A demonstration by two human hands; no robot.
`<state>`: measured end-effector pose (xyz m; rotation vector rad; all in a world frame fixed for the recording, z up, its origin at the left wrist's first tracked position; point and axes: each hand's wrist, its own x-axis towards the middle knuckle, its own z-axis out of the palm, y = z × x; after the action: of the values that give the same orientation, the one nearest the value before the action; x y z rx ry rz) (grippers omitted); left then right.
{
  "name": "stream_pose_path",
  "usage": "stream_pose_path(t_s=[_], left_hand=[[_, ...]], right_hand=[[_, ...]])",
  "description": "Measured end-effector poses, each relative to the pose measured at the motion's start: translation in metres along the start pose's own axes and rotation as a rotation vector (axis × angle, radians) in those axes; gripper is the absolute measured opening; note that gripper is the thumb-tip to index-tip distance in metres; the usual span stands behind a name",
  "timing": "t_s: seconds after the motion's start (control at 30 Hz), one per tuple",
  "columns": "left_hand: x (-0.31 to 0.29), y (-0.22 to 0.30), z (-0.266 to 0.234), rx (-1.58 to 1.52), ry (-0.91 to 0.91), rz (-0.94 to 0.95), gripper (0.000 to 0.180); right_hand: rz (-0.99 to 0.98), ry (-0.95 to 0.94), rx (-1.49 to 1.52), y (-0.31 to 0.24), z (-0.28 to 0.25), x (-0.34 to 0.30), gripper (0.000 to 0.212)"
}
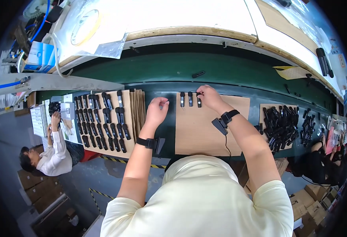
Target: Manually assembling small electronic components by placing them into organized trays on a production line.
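My right hand (209,98) pinches the upper end of a small black stick-shaped device (199,102), which lies on a brown board (207,130) in front of me. Two similar black devices (182,100) lie to its left, in a row along the board's far edge. My left hand (157,111) hovers left of this board, its fingers loosely curled and no object visible in them. Next to it, a stack of brown boards (138,104) carries several rows of the same black devices (96,115). Both wrists wear black straps with small dark boxes.
At right, a heap of black devices (280,124) covers another board. A single black piece (198,74) lies on the green surface beyond. A white shelf (189,17) with a wooden edge runs across the far side. Co-workers sit at left (54,154) and right (319,164).
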<state>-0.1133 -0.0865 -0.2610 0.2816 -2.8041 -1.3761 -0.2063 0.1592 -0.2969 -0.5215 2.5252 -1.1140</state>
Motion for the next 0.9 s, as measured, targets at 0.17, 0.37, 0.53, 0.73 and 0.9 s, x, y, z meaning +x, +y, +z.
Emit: stream_pose_path(t_s=[0.17, 0.37, 0.53, 0.73, 0.9], left_hand=[[0.044, 0.004, 0.021, -0.007, -0.029, 0.055, 0.014], [0.100, 0.003, 0.052, -0.003, -0.134, 0.036, 0.017], [0.138, -0.010, 0.076, 0.144, -0.218, -0.001, 0.024], [0.159, -0.013, 0.096, 0.300, -0.329, -0.088, 0.030], [0.154, -0.035, 0.090, 0.273, -0.302, -0.110, 0.033]], right_hand=[[0.023, -0.006, 0.022, 0.008, 0.002, 0.000, 0.020], [0.040, 0.063, 0.085, -0.010, -0.017, -0.029, 0.025], [0.044, 0.116, 0.159, -0.027, -0.054, -0.087, 0.024], [0.203, 0.183, 0.168, -0.029, -0.081, -0.154, 0.021], [0.198, 0.182, 0.146, -0.036, -0.082, -0.168, 0.018]])
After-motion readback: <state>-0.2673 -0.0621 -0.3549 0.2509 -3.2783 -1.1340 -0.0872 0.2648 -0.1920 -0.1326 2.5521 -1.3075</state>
